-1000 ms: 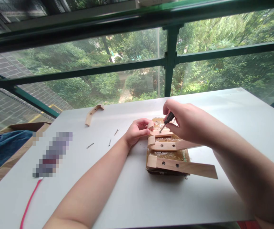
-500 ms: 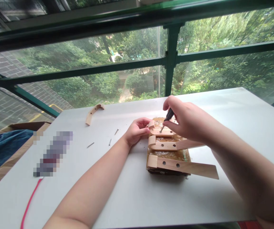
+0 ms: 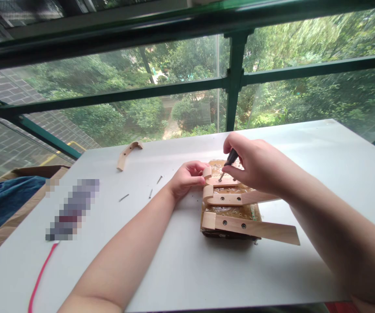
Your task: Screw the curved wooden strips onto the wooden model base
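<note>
A black-handled screwdriver (image 3: pixel 231 157) is gripped in my right hand (image 3: pixel 250 158), slanting down with its tip at a screw in the far wooden hook (image 3: pixel 223 181). My left hand (image 3: pixel 189 178) pinches the curved left end of that hook between thumb and fingers. The hook lies on a brown block (image 3: pixel 233 212) wrapped in clear film or tape. Nearer to me, a second wooden hook (image 3: pixel 226 199) and a third wooden hook (image 3: pixel 259 229) lie across the same block, each showing two screw heads. My right hand and forearm hide parts of the first two hooks.
A loose wooden hook (image 3: pixel 127 153) lies at the table's back left. Several screws (image 3: pixel 150 193) are scattered left of my left hand. A pixelated object (image 3: pixel 73 208) with a red cord (image 3: pixel 42 274) lies on the white table (image 3: pixel 167 269). A cardboard box (image 3: pixel 60 174) holding blue cloth stands left; window rails are behind.
Both hands stay nearly in place, the screwdriver still at the same screw. The view has shifted very slightly; nothing else has visibly moved.
</note>
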Demonstrator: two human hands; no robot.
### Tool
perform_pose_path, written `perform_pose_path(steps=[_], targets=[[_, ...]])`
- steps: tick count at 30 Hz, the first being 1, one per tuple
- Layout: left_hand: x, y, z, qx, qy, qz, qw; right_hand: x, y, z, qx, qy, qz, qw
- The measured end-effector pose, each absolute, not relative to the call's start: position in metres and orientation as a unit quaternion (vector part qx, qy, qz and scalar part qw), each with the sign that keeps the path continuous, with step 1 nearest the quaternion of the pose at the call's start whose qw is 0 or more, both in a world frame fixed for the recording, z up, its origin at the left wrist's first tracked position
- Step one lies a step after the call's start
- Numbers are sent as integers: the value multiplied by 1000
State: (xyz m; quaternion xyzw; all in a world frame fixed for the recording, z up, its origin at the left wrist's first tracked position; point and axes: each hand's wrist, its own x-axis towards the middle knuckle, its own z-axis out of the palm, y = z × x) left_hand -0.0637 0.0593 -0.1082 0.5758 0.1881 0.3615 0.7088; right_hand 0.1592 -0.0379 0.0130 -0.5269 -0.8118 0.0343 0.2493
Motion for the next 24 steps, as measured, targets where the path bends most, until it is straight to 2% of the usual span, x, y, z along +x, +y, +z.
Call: perform_pose_path(steps=[11, 17, 24], targets=[[-63, 59, -106, 584, 189, 360, 703, 156, -37, 9, -488, -825, 67, 277], [-63, 59, -106, 586, 185, 358, 703, 157, -41, 13, -456, -824, 166, 293], [-63, 58, -106, 587, 189, 359, 700, 163, -44, 17, -467, -829, 178, 251]])
